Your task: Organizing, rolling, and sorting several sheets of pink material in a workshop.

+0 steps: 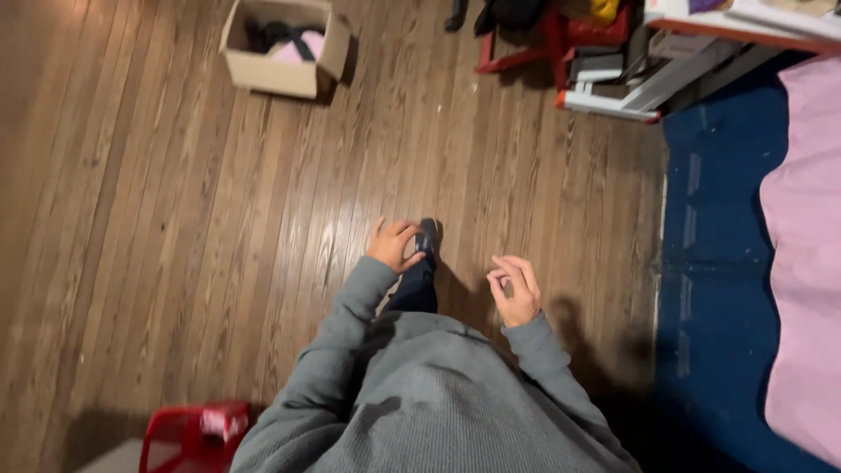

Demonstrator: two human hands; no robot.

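Observation:
I look down at my grey sweatshirt and both hands above a brown wooden floor (175,219). My left hand (393,244) hangs in front of me with its fingers curled loosely and nothing in it. A little to the right, my right hand (516,290) is held up with the fingers bent inward, also holding nothing. One of my feet in a dark shoe (428,239) is stepping forward between the hands, just beside the left hand.
An open cardboard box (282,74) with dark and pink things inside stands at the far left. Red and white furniture (613,88) fills the far right corner. A blue mat (714,263) and a pink bedcover (810,245) lie at the right. A red stool (188,435) is near left.

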